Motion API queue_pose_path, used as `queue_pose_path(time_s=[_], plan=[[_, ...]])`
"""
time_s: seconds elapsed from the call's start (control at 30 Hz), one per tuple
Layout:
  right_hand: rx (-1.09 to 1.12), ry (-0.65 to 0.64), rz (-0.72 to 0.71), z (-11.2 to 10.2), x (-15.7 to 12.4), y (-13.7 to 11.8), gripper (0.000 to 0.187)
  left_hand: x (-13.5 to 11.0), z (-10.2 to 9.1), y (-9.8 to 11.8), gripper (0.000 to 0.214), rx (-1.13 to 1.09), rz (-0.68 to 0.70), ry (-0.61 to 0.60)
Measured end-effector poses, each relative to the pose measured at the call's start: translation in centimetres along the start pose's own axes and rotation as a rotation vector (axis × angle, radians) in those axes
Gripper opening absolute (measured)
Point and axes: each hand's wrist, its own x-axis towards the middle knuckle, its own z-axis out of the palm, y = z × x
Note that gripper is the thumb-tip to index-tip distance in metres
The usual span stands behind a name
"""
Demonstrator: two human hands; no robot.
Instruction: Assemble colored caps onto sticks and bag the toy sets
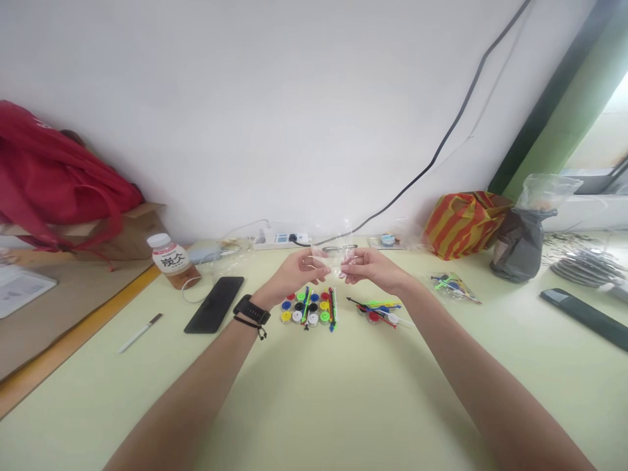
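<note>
Between my hands hangs a clear plastic bag, raised above the table. My left hand pinches its left side, with a black watch on the wrist. My right hand grips the right side, fingers closed. Below my left hand, small round pieces with coloured caps stand in rows, with coloured plastic arrow-shaped sticks lying across them. A looser pile of similar sticks and round pieces lies under my right hand. Farther right rests a clear bag filled with such parts.
On the left are a black phone, a pen, a bottle and a red bag on a cardboard box. A power strip lies by the wall. A striped bag, grey bag and dark case occupy the right.
</note>
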Motion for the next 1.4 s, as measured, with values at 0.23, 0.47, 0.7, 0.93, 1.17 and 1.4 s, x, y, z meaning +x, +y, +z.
queue_pose_path(time_s=[0.23,0.47,0.7,0.93,1.17,1.4], plan=[[-0.049,-0.010,0.001,-1.9,-0.6,-0.5,0.036,-0.3,-1.8,0.5,0.038,0.172,0.006,-0.032],[0.030,0.113,-0.044,-3.0,-0.7,-0.9,0.062,-0.6,-3.1,1.2,0.044,0.302,-0.066,-0.409],[-0.121,0.139,-0.041,-3.3,-0.7,-1.1,0.038,-1.1,-4.7,2.0,0.038,0.371,-0.175,-0.345],[-0.116,-0.003,-0.021,-2.5,-1.1,-1.3,0.038,-1.4,-3.4,3.3,0.034,0.304,-0.068,-0.355],[-0.364,0.192,-0.005,-3.0,-1.0,-1.0,0.034,-1.0,-3.6,1.7,0.031,0.315,-0.105,-0.343],[-0.415,0.167,-0.188,-0.8,-1.7,-3.4,0.030,-1.2,-2.7,2.5,0.030,0.239,-0.113,-0.369]])
